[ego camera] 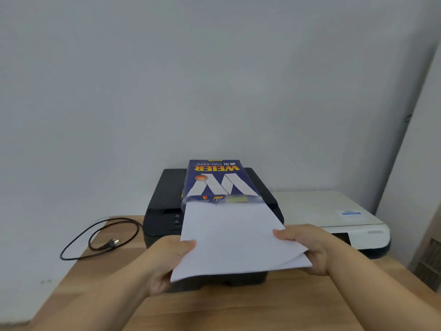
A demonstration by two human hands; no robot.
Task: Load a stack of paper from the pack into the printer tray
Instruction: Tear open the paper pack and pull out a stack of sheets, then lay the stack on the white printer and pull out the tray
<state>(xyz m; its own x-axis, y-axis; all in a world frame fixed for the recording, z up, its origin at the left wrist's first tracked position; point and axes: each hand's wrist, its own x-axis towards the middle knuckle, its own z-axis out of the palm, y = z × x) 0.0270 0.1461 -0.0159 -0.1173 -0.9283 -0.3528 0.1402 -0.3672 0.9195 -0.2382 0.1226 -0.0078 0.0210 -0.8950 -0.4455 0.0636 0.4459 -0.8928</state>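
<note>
Head view: the left hand (170, 261) and right hand (307, 247) each pinch a side edge of the white paper stack (235, 237), thumbs on top. The stack protrudes from the open end of the blue printed paper pack (216, 180), which lies on the black printer (164, 206) standing on the wooden table (238, 306).

Forearms forward — left grip (167, 263) and right grip (307, 247) in a pinch on the paper stack (236, 235), thumbs on top.
</note>
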